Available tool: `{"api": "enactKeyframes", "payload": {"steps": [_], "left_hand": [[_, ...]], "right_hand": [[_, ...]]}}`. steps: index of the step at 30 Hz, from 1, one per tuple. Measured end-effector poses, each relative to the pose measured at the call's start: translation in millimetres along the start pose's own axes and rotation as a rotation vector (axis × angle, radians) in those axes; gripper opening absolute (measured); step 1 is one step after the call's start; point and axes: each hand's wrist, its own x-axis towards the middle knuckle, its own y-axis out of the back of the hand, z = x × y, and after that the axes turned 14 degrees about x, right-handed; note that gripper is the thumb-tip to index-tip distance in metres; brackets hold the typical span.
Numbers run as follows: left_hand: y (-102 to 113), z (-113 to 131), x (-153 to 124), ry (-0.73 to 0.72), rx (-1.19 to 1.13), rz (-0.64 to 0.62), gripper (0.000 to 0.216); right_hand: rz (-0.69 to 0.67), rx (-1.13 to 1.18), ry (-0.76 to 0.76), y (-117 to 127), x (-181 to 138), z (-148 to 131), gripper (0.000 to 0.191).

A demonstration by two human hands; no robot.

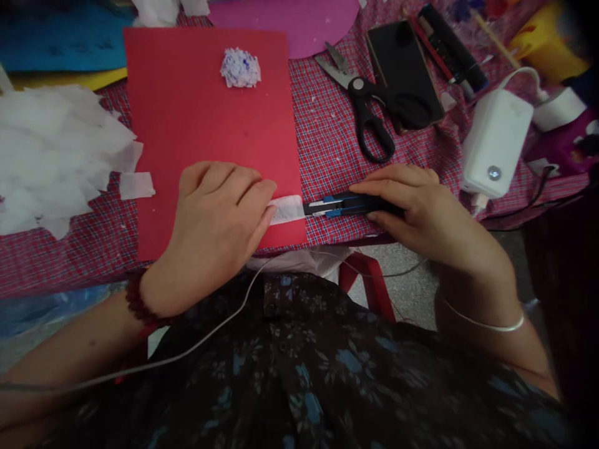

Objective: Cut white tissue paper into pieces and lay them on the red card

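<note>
My left hand [219, 212] lies palm down on a red paper sheet [210, 131], fingers together and bent, thumb and fingertips on a white paper strip [287, 209]. Part of that strip is hidden under the hand. In my right hand [416, 206] is a black and blue utility knife [344, 204], held between thumb and fingers low over the checked cloth. Its front end meets the right end of the strip, near the sheet's right edge. A crumpled ball of blue-marked white paper [240, 68] sits on the upper part of the sheet.
Black-handled scissors [360, 93] lie partly over a dark phone-like slab [402, 68]. A white power bank [498, 140] stands at the right, with markers [452, 50] behind. Many white paper pieces [60, 156] are heaped at the left. A pale cable [210, 337] crosses my lap.
</note>
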Motion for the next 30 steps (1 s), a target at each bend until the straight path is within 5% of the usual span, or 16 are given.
{"api": "enactKeyframes", "payload": {"steps": [8,17,24,30], "left_hand": [[-10,-22,7,-0.378,-0.058,-0.067,0.061],[-29,-49,25,-0.473,-0.219,-0.209,0.060],[-26,-41,25,-0.351,-0.292,-0.229,0.040],[-29,-49,34,-0.392,-0.350,-0.222,0.054]], "right_hand": [[0.016,0.043,-0.066,-1,-1,0,0.044],[-0.008,0.053,-0.076,-1,-3,-3,0.045],[0.038,0.072,-0.139,-3,-23,-3,0.045],[0.058,0.074,-0.147,-6,-25,-3,0.044]]}}
